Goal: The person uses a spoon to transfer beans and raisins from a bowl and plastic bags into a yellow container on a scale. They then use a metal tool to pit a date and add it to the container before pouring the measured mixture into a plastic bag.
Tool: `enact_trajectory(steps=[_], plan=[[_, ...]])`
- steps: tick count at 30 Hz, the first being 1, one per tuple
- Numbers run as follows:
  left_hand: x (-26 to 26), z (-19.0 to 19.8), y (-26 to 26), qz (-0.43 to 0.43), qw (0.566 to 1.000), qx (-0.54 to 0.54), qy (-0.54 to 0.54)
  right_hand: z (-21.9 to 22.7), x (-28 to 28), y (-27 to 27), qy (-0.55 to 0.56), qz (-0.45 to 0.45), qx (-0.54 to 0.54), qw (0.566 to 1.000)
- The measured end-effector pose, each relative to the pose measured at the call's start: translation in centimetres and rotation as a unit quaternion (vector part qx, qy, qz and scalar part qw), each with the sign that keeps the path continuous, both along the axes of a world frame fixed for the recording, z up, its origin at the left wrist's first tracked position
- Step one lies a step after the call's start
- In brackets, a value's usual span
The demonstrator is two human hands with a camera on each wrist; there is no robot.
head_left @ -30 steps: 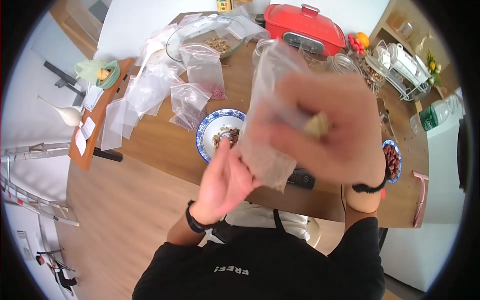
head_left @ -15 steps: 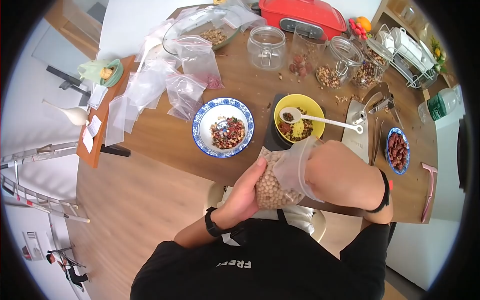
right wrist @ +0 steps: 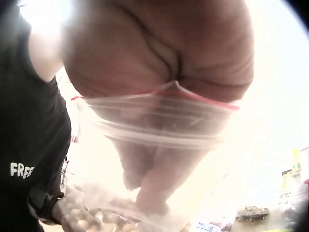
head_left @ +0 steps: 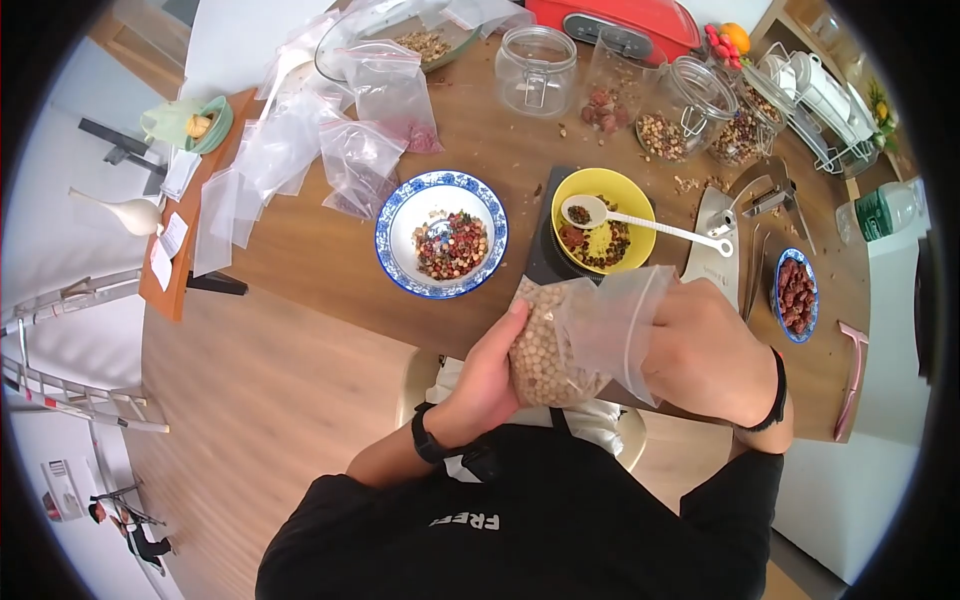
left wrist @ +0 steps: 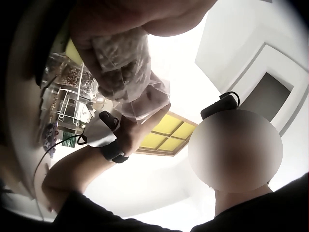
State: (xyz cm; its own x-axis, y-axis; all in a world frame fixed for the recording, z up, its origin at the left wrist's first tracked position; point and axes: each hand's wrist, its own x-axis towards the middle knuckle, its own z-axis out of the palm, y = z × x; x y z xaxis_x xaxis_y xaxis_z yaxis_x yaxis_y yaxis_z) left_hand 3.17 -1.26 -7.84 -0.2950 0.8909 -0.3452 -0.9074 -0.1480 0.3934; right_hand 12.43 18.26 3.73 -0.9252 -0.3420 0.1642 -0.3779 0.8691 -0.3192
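Observation:
A clear zip bag (head_left: pixel 575 340) half full of pale round beans hangs over the table's near edge. My left hand (head_left: pixel 487 375) cups the bag's bean-filled bottom from the left. My right hand (head_left: pixel 705 350) grips the bag's upper part near the zip strip (right wrist: pixel 159 123). The same bag (left wrist: pixel 123 63) shows from below in the left wrist view, with my right hand (left wrist: pixel 128 128) behind it. Beyond the bag sit a blue-rimmed bowl (head_left: pixel 398 222) of mixed beans and a yellow bowl (head_left: pixel 638 205) with a white spoon (head_left: pixel 640 225) laid in it.
Several glass jars (head_left: pixel 536 66) of nuts stand at the back by a red cooker (head_left: pixel 620 20). Empty zip bags (head_left: pixel 290 140) litter the left side. A small plate of red dates (head_left: pixel 797 292) and a sealer (head_left: pixel 715 250) lie to the right.
The bag came down from in front of the camera to the table's near edge. Since half a second ago both hands have risen slightly and the bag's top has unfolded upward.

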Motion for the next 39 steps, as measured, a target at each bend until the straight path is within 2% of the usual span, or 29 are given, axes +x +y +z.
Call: enact_trajectory(steps=[1, 5, 9, 11, 15, 16, 20, 22, 24, 25, 27, 29, 30, 31, 33, 37, 39], plan=[[-0.1, 0.0, -0.1, 0.003, 1.0, 0.007, -0.011, 0.0, -0.1, 0.1, 0.013, -0.009, -0.039, 0.999], [-0.2, 0.3, -0.4, 0.009, 1.0, 0.01, -0.014, 0.2, -0.5, 0.8, 0.04, 0.014, -0.063, 0.997], [-0.6, -0.1, -1.3, 0.031, 0.999, -0.021, 0.013, 3.7, -1.1, 2.3, 0.029, -0.106, -0.168, 0.98], [-0.8, -0.3, -1.4, 0.061, 0.998, -0.011, 0.031, 4.0, -1.9, 4.0, 0.032, -0.1, -0.175, 0.979], [-0.9, -0.3, -2.3, 0.055, 0.998, -0.008, 0.04, 1.9, -4.1, 6.7, 0.048, -0.187, -0.102, 0.976], [-0.9, -0.4, -2.6, 0.069, 0.996, -0.008, 0.048, 1.3, -4.5, 7.1, 0.02, -0.175, -0.067, 0.982], [-1.2, -0.9, -3.6, 0.093, 0.993, -0.008, 0.076, -1.9, -5.3, 7.2, 0.013, -0.153, -0.061, 0.986], [-1.3, -1.4, -4.1, 0.091, 0.992, -0.009, 0.089, -3.1, -5.3, 7.0, 0.015, -0.161, 0.004, 0.987], [-1.8, -2.0, -4.5, 0.112, 0.991, 0.038, 0.065, -3.4, -5.2, 6.9, 0.025, -0.191, -0.005, 0.981], [-1.6, -2.1, -5.0, 0.099, 0.993, 0.022, 0.063, -3.6, -5.0, 6.9, 0.035, -0.212, 0.0, 0.977], [-1.6, -2.5, -5.0, 0.127, 0.989, 0.049, 0.059, -3.0, -4.5, 7.4, 0.026, -0.207, -0.005, 0.978], [-1.7, -3.2, -5.4, 0.122, 0.989, 0.085, 0.014, -1.1, -3.9, 7.9, 0.057, -0.113, -0.001, 0.992], [-1.6, -3.1, -5.3, 0.13, 0.989, 0.068, 0.013, -1.1, -3.8, 8.0, 0.02, -0.124, -0.025, 0.992], [-1.4, -3.0, -5.3, 0.14, 0.989, 0.048, 0.011, -1.6, -3.7, 8.3, 0.018, -0.128, -0.027, 0.991], [-1.4, -3.3, -5.1, 0.133, 0.988, 0.073, 0.001, -3.1, -3.8, 8.9, 0.099, -0.099, -0.007, 0.99], [-1.4, -3.1, -4.9, 0.125, 0.987, 0.096, 0.012, -4.4, -3.8, 8.4, 0.101, -0.1, -0.05, 0.989], [-1.5, -3.0, -4.6, 0.126, 0.988, 0.086, 0.029, -6.3, -4.6, 7.8, 0.078, -0.163, -0.066, 0.981]])
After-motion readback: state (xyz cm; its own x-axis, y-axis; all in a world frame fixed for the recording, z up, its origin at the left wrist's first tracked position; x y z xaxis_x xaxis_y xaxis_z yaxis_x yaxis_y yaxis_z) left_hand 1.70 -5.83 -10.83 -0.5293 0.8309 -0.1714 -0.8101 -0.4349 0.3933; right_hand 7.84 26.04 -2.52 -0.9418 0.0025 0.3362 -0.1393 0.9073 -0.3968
